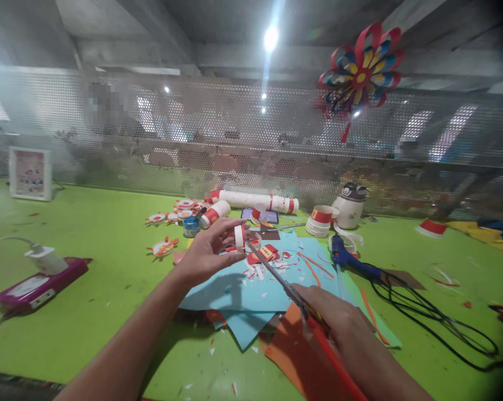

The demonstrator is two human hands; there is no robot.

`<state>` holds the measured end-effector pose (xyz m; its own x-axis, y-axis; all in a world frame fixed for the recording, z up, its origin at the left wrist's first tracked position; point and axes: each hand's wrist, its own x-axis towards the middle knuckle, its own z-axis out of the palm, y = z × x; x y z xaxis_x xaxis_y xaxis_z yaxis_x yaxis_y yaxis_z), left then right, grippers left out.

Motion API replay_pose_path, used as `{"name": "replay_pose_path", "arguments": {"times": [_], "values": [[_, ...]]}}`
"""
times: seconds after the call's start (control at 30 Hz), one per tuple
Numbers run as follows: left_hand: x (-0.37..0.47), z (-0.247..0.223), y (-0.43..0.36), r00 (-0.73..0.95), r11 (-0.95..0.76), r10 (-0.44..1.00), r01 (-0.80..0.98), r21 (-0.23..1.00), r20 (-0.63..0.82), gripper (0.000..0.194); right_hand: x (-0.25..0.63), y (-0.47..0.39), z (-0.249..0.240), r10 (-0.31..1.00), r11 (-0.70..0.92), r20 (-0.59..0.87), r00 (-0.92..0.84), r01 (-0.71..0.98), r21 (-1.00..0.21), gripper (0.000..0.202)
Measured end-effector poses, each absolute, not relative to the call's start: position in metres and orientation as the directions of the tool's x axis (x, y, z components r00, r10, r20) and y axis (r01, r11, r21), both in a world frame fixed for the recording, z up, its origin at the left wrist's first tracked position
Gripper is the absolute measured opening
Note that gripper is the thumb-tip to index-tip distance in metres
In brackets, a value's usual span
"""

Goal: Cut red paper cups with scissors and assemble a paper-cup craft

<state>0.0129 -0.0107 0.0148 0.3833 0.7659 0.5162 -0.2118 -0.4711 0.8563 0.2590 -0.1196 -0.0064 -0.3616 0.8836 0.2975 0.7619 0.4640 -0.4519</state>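
My left hand [210, 248] pinches a short white cardboard ring [239, 238] with a red edge, held above the blue paper sheets [243, 292]. In my right hand [345, 320] is a pair of scissors [276, 274] with red handles. Their blades point up and left, with the tips at the right side of the ring; whether they touch it I cannot tell. Below the tips lies a red piece with a yellow label [266, 254] among red and white paper scraps. Orange paper [291, 351] sits under my right wrist.
A blue glue gun [347, 256] with its looped black cable [435, 320] lies at right. Behind stand a long white tube [251, 200], a blue-lidded jar [191, 226], red-and-white paper discs [185, 213] and a white kettle [350, 206]. At left is a purple power strip [43, 284].
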Motion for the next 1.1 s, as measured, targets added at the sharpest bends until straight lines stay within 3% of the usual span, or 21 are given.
{"name": "replay_pose_path", "arguments": {"times": [0.17,0.6,1.1], "values": [[0.015,0.015,-0.010,0.352,-0.541,0.735,-0.211,0.814,0.579,0.043,0.258,-0.121,-0.008,0.898,0.427,0.303,-0.318,0.795,-0.431,0.036],[0.019,0.011,-0.012,0.378,-0.551,0.722,-0.192,0.812,0.579,0.045,0.255,-0.123,-0.008,0.911,0.408,0.260,-0.320,0.793,-0.453,0.032],[0.017,0.006,-0.009,0.358,-0.633,0.708,-0.063,0.772,0.609,0.052,0.262,-0.122,-0.017,0.867,0.473,0.358,-0.345,0.796,-0.378,0.035]]}}
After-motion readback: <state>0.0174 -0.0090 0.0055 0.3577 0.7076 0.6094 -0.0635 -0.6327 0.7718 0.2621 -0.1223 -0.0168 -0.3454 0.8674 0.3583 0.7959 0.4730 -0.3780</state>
